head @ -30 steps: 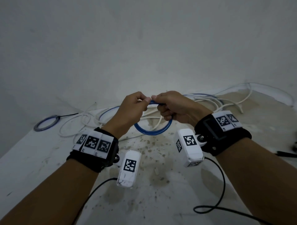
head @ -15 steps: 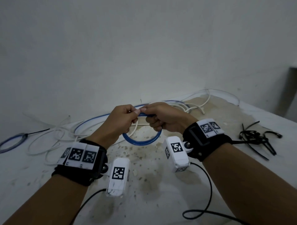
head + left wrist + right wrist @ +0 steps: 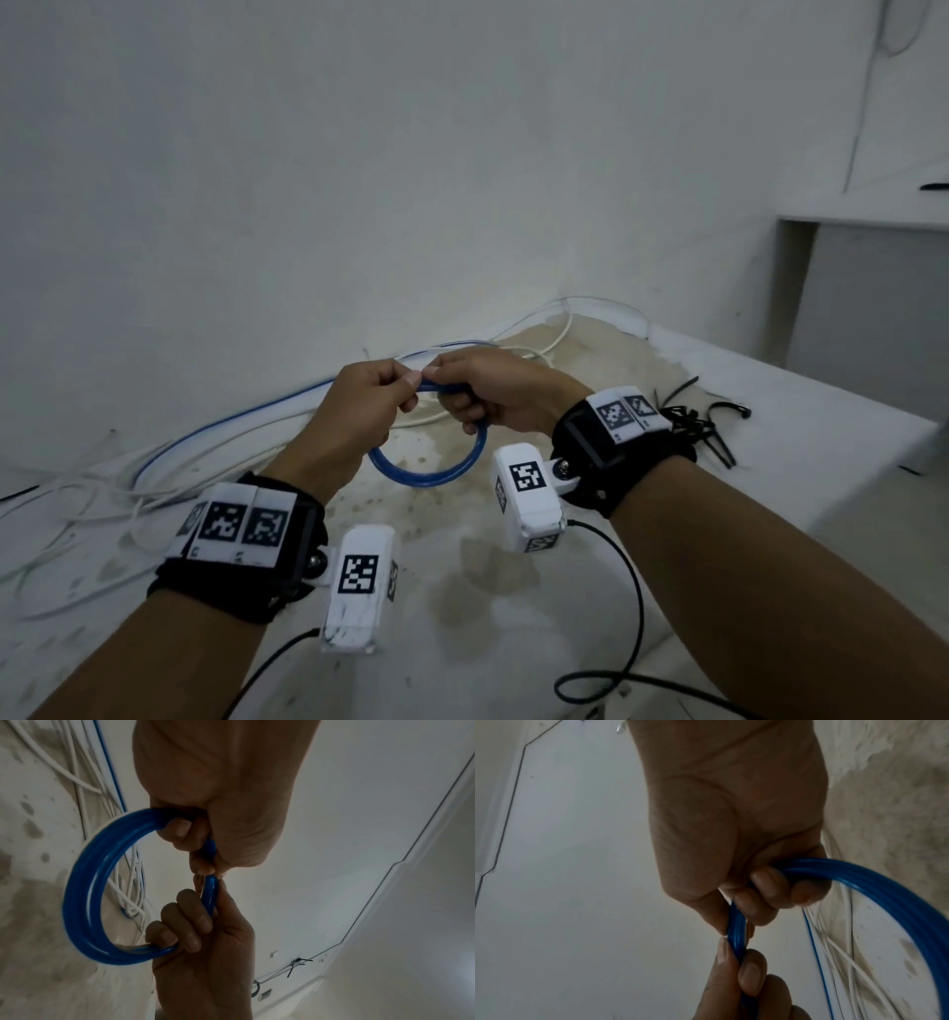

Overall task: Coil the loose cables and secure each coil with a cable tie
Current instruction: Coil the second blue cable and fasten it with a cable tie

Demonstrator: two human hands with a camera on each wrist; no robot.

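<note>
Both hands are up off the desk point(image 3: 770, 539) holding the blue coil point(image 3: 426, 470) at its top. The left hand point(image 3: 359, 406) pinches the strands between thumb and forefinger with the other fingers curled round the bundle, and the right hand point(image 3: 493, 395) has its fingers wrapped round the same stretch right beside it, thumb tips almost touching. The rest of the loop hangs free below them.

What could go wrong, as I see it: the coil looks like springy, glossy cable with several turns and nothing tying it yet. If either hand lets go to reach for a tie, the turns could spring apart or slide out of line and the loop opens up. The cable ties point(image 3: 703, 431) sit in a black tangle on the desk just past the right wrist, so grabbing only one could drag the whole clump. There's also a blue run point(image 3: 231, 426) among the loose white cables point(image 3: 102, 503) on the left; I can't tell if it's joined to the coil, but if it is, it could tug the coil sideways.

The surface is a white desk, stained brownish and speckled in the middle. It sits against a plain white wall point(image 3: 411, 180), with a recess off to the right and dim light.
</note>
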